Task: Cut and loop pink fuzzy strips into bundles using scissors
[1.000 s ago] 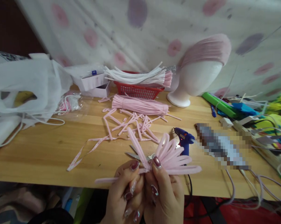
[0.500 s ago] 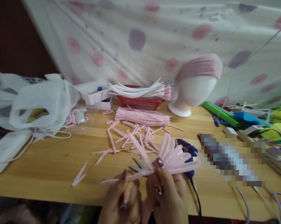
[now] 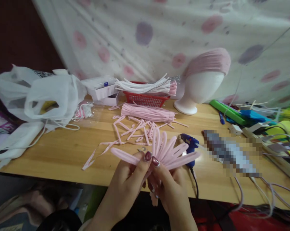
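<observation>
Several pink fuzzy loops fan out above my two hands, gathered at their base. My left hand pinches the base, with one loop pointing out to the left over its fingers. Beside it, my right hand grips the same base, its thumb against the loops and its other fingers curled below. The two thumbs nearly touch. Behind the loops lie cut pink pieces and a thick bundle of pink stems. Part of the scissors shows just beyond my left thumb.
A blue glue gun lies right of the loops. Behind are a red basket of white stems and a white foam head with a pink cover. Plastic bags stand left; a pixelated object and cables lie right.
My left hand has moved up beside my right hand and now holds the loops' base. The strip on the left now shows as a loop. The view has shifted, so the table appears higher.
</observation>
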`<state>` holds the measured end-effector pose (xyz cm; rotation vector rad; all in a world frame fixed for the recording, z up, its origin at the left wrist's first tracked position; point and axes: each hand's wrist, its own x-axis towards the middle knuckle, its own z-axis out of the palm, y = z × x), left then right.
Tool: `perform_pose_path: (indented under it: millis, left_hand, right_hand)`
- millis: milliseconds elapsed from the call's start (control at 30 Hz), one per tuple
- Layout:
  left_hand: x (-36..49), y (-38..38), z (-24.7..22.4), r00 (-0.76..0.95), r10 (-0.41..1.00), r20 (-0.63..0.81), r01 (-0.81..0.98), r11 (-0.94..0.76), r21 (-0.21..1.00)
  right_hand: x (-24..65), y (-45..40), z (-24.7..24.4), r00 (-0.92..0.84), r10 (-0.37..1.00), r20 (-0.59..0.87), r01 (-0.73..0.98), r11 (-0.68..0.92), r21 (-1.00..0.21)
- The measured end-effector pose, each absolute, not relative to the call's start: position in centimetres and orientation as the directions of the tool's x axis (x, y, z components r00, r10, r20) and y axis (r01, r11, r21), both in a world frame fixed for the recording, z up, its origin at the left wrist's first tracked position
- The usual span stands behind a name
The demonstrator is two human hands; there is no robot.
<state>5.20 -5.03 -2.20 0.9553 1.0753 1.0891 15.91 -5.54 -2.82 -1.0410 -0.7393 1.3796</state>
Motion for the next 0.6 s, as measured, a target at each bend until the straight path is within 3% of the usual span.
perform_pose_path:
  millis: [100, 267, 433, 600]
  left_hand:
    - [6.2, -5.3, -2.2, 0.122, 0.979, -0.165, -0.314, 0.196, 0.929]
    - [5.8, -5.4, -2.7, 0.165, 0.979, -0.116, -0.293, 0.161, 0.942]
    - [6.2, -5.4, -2.5, 0.106, 0.983, -0.147, -0.334, 0.174, 0.926]
    - [7.4, -6.5, -2.5, 0.037, 0.967, -0.252, -0.524, 0.234, 0.819]
  right_hand:
    - [16.2, -5.9, -2.2, 0.076, 0.975, -0.209, -0.443, -0.155, -0.883]
    - [16.2, -5.7, -2.3, 0.076, 0.976, -0.204, -0.565, -0.127, -0.815]
    - [15.2, -5.3, -3.0, 0.081, 0.985, -0.152, -0.632, -0.067, -0.772]
    - [15.1, -5.5, -3.0, 0.071, 0.989, -0.133, -0.594, -0.065, -0.802]
